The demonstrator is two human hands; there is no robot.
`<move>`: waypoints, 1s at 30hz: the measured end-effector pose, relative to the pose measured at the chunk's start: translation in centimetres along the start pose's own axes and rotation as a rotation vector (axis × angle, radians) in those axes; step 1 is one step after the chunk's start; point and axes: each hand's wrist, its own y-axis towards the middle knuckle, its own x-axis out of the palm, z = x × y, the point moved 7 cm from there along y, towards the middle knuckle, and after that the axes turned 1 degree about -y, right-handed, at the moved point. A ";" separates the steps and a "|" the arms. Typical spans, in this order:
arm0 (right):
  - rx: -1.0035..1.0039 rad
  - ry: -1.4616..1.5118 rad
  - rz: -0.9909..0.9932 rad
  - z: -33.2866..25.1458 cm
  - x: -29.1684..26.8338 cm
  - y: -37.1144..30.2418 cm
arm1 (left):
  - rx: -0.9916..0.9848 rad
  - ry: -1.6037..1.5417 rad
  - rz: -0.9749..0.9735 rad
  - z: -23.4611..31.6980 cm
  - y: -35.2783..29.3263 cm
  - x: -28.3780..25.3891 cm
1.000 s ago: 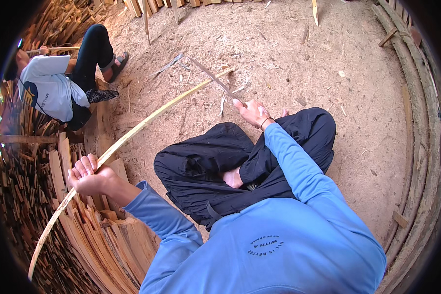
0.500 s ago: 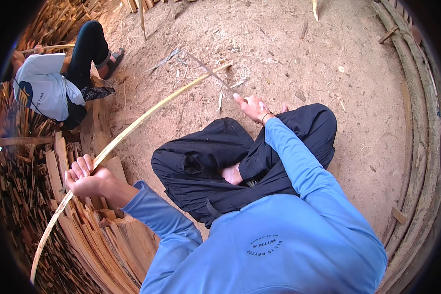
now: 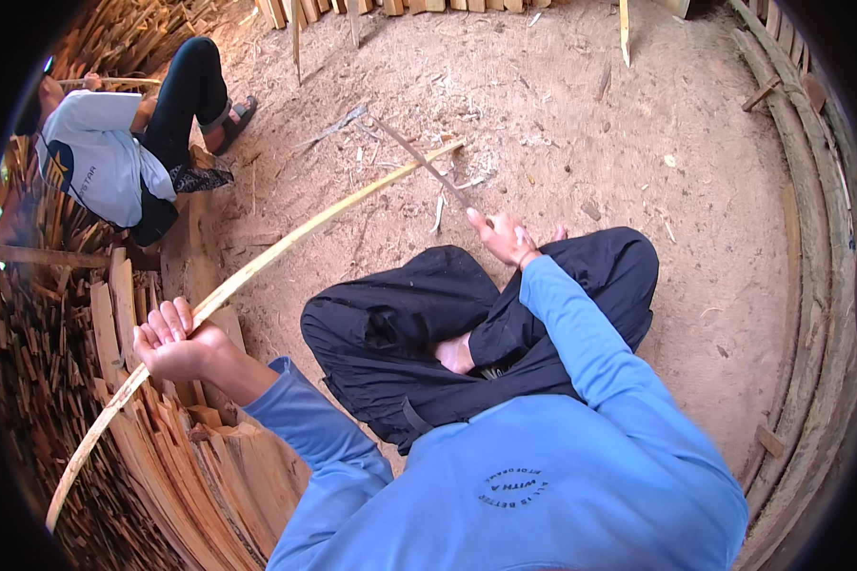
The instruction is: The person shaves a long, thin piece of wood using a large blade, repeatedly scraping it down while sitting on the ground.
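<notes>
A long, pale, curved wooden strip (image 3: 295, 238) runs from the lower left up toward the middle of the ground. My left hand (image 3: 183, 341) is closed around it at the left, palm turned up, over the stacked wood. By my right knee, my right hand (image 3: 501, 236) grips the near end of a long, thin-shafted tool (image 3: 411, 152). A grey head at the shaft's far end angles left, like an adze, but its exact kind is unclear. The shaft crosses the strip close to the strip's far tip. My fingers hide the tool's grip.
Stacked split wood (image 3: 229, 476) stands close at my left. A co-worker (image 3: 105, 157) sits at the far left, holding a thin strip. Long poles (image 3: 809, 285) line the right side. Wood shavings (image 3: 471, 169) lie on the dirt ground ahead; upright boards stand at the far edge.
The whole view has shifted slightly, so the ground and co-worker appear a little further right. Both hands keep their holds, and the tool still crosses the strip near its tip.
</notes>
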 end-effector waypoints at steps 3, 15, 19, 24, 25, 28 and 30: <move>0.027 -0.058 -0.060 -1.5 -0.3 1.1 | -0.023 0.006 0.049 -0.3 0.9 -0.7; 0.359 -0.044 0.029 4.0 -1.8 3.7 | -0.059 -0.068 -0.033 0.9 -2.2 1.2; 0.131 0.009 -0.045 0.8 -1.2 1.6 | -0.003 -0.069 -0.032 1.3 -2.1 1.6; 0.210 0.106 -0.113 2.2 0.8 3.0 | 0.031 -0.065 -0.072 2.2 -3.1 3.2; 0.221 0.123 -0.104 2.1 0.5 2.8 | 0.013 -0.107 -0.064 2.0 -3.1 3.3; 0.253 0.080 -0.104 2.2 0.3 2.3 | -0.024 -0.214 -0.201 1.8 -3.4 3.8; 0.245 0.127 -0.106 1.6 0.6 2.4 | -0.022 -0.316 -0.372 2.4 -3.6 4.4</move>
